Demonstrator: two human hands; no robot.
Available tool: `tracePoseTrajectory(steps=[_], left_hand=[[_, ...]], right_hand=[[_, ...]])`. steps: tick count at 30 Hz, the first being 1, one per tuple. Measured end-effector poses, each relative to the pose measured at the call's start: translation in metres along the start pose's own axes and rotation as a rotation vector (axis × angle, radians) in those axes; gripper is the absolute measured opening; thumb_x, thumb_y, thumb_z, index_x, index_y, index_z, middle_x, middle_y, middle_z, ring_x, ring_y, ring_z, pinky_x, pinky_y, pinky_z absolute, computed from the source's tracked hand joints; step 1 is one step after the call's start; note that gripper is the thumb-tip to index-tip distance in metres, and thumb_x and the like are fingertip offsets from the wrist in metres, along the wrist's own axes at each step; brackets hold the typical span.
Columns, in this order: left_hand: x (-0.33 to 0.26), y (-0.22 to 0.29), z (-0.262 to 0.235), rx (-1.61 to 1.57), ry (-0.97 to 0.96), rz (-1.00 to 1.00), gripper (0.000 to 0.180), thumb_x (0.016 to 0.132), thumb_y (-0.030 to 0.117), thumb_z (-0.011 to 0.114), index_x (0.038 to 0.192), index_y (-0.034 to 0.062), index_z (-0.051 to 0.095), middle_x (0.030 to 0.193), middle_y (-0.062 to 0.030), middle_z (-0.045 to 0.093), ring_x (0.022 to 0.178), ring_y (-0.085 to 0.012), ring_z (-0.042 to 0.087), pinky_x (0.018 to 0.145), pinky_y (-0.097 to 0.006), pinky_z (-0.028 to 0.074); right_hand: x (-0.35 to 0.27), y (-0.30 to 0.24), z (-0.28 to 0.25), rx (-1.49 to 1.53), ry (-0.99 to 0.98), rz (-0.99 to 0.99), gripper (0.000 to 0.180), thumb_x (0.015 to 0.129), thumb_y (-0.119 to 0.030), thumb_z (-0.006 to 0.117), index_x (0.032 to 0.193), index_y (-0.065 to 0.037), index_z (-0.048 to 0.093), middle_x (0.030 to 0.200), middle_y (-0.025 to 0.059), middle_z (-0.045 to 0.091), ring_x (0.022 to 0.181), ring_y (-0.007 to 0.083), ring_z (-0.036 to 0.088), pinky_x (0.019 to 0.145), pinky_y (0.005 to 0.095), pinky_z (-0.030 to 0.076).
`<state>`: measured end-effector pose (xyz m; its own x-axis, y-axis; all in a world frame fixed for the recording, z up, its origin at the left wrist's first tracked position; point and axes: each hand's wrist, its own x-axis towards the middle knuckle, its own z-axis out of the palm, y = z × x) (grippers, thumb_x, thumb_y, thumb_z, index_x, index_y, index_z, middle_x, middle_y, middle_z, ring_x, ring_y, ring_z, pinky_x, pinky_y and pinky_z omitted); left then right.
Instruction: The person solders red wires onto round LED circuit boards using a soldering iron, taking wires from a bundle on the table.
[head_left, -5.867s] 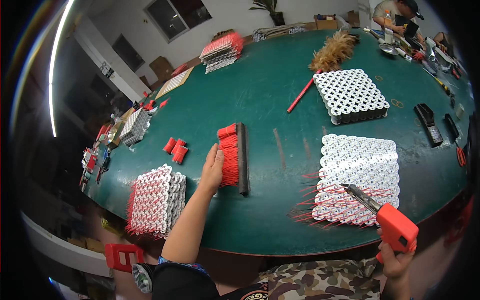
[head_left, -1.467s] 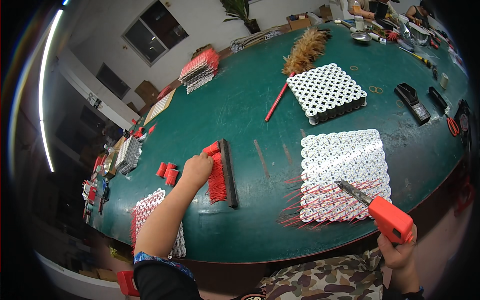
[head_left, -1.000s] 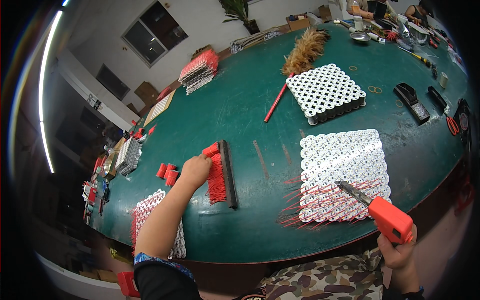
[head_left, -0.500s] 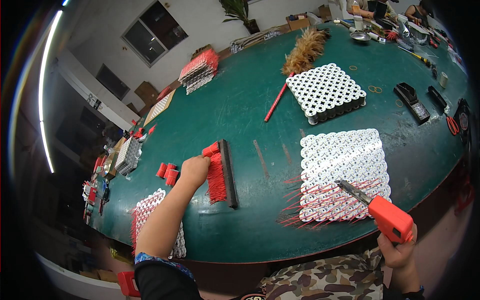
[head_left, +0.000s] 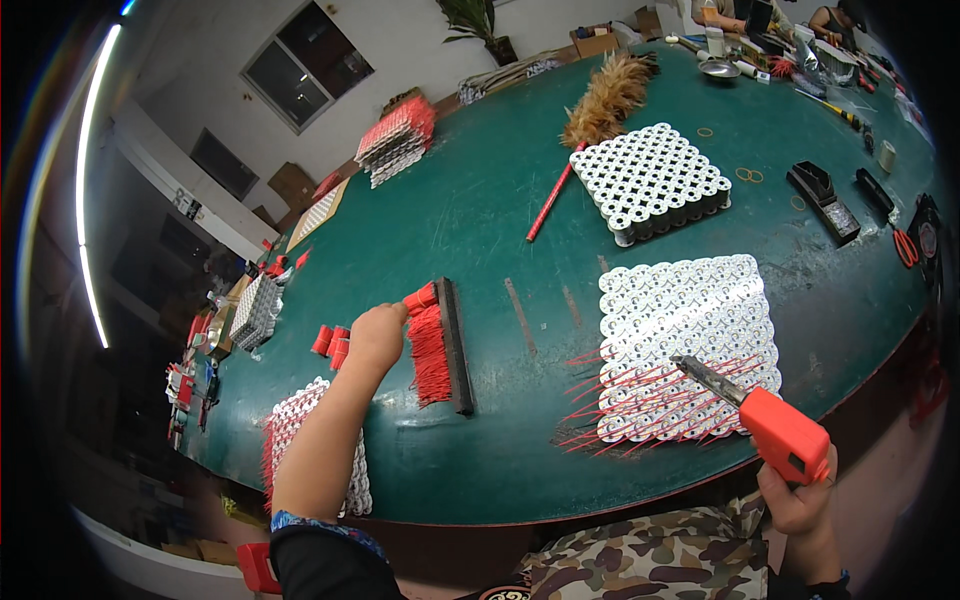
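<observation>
left hand (head_left: 378, 335) closed on red wire bundle (head_left: 432, 350) | right hand (head_left: 800, 500) gripping red tool (head_left: 780, 432) over white block (head_left: 685, 345) | risk: tip snags protruding wires, dislodging them

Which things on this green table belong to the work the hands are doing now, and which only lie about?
In use:
- left hand on the bundle of red wires
- right hand holding the orange tool
- white block of tubes under the tool's tip

Lying about:
- second white block
- feather duster
- black stapler
- red scissors
</observation>
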<state>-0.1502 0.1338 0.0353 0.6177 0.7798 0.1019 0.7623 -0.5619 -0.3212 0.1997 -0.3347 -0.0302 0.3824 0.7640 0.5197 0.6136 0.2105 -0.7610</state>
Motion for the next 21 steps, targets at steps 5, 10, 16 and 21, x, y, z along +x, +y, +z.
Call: tracePoseTrajectory(steps=[5,10,16,21], left_hand=[[-0.002,0.002,0.001,-0.412,-0.043,-0.137,0.019,0.09,0.008,0.061,0.105,0.0049,0.072,0.103,-0.018,0.072,0.093,-0.0376,0.069,0.081,-0.046,0.055],[-0.008,0.02,-0.004,-0.46,0.066,0.034,0.019,0.089,0.006,0.06,0.104,0.0033,0.072,0.101,-0.019,0.072,0.096,-0.036,0.068,0.083,-0.043,0.055],[-0.02,0.036,0.001,0.017,0.054,0.257,0.009,0.083,0.003,0.058,0.088,0.0042,0.065,0.091,-0.0143,0.066,0.09,-0.0324,0.068,0.076,-0.043,0.056],[-0.024,0.046,-0.007,0.115,0.028,0.23,0.008,0.083,0.005,0.059,0.089,0.0054,0.065,0.091,-0.0124,0.065,0.088,-0.0312,0.068,0.074,-0.043,0.058]], right_hand=[[-0.001,0.0,0.001,0.032,0.017,0.031,0.05,0.078,-0.014,0.075,0.121,0.005,0.058,0.097,0.0121,0.067,0.069,0.0182,0.063,0.067,0.0314,0.051],[-0.002,-0.002,0.001,0.049,0.012,0.061,0.05,0.078,-0.013,0.075,0.121,0.004,0.058,0.097,0.012,0.067,0.068,0.018,0.063,0.066,0.0312,0.051],[-0.004,0.0,0.002,0.036,0.024,0.043,0.05,0.078,-0.014,0.075,0.122,0.004,0.058,0.096,0.0115,0.067,0.067,0.0178,0.062,0.066,0.031,0.05],[-0.004,-0.002,0.001,0.028,0.018,0.055,0.049,0.079,-0.015,0.075,0.121,0.004,0.058,0.096,0.0115,0.067,0.068,0.0179,0.063,0.066,0.0313,0.051]])
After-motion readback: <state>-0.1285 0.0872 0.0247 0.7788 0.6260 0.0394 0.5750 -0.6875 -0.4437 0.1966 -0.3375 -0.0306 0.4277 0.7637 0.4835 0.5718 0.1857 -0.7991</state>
